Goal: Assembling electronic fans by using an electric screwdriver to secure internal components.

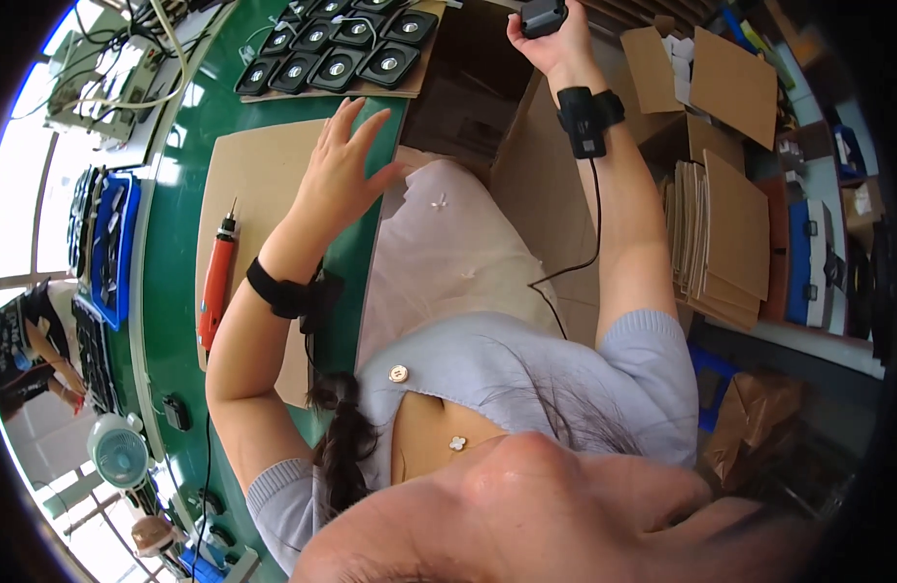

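Note:
My left hand (346, 160) is raised near the front edge of the green bench (172, 223), fingers spread and holding nothing. Below and beside it lies a flat cardboard sheet (254, 180) with a red electric screwdriver (216, 282) on it. Far off at the top edge, my right hand (565, 47) grips a small black boxy part (543, 17), which the frame partly cuts off. Several black square units (337, 66) with round silver centres sit in rows on cardboard at the far end of the bench, beyond my left hand.
A deep open carton (473, 112) stands beside the bench. On the right are another open carton (730, 87), a stack of folded cardboard (716, 228) and shelving. A blue tray (115, 248), a small fan (120, 455) and another person (40, 340) are at left. A cable (597, 219) hangs from my right wrist.

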`<state>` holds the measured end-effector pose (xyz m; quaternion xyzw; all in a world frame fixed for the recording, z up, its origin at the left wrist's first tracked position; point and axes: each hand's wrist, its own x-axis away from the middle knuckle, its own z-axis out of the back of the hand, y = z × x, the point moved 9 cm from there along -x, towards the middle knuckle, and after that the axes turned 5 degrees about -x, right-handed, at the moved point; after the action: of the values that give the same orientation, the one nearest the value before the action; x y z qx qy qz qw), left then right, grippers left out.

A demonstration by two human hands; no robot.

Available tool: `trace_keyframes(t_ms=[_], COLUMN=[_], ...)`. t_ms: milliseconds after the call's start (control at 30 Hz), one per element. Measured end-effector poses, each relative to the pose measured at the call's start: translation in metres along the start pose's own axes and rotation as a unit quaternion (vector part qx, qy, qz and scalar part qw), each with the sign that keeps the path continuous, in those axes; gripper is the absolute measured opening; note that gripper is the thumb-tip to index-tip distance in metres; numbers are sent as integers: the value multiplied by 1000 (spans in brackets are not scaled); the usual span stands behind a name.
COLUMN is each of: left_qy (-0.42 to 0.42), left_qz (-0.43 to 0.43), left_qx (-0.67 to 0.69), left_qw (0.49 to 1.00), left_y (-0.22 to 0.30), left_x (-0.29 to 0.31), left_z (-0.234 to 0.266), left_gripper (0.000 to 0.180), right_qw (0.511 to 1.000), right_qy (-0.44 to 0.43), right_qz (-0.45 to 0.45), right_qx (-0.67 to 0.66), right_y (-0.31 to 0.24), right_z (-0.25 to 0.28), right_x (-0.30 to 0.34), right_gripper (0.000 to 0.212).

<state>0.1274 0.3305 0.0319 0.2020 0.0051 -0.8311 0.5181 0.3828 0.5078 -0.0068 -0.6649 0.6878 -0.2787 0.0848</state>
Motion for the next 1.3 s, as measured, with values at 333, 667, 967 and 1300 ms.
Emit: trace_keyframes(t_ms=[333,667,967,1300], left_qy=[-64,-125,-177,201], left_qz=[-51,-69,52,531], left_qx=[23,-111,-84,90], left_qw=[996,983,979,818], left_y=[-17,-30,-41,-82], left_x=[-51,-153,-160,-53], left_z=[-25,-90,-93,-40], left_gripper=[60,68,64,60], right_qw=[797,547,532,519], right_qy=[-90,-430,-416,-453], right_qz=[357,443,330,301], right_qx=[478,565,659,660], right_y=[-16,93,102,79], right_z=[-16,-87,-88,-110], right_x=[-72,-77,-97,-128], right_gripper=[40,52,41,54])
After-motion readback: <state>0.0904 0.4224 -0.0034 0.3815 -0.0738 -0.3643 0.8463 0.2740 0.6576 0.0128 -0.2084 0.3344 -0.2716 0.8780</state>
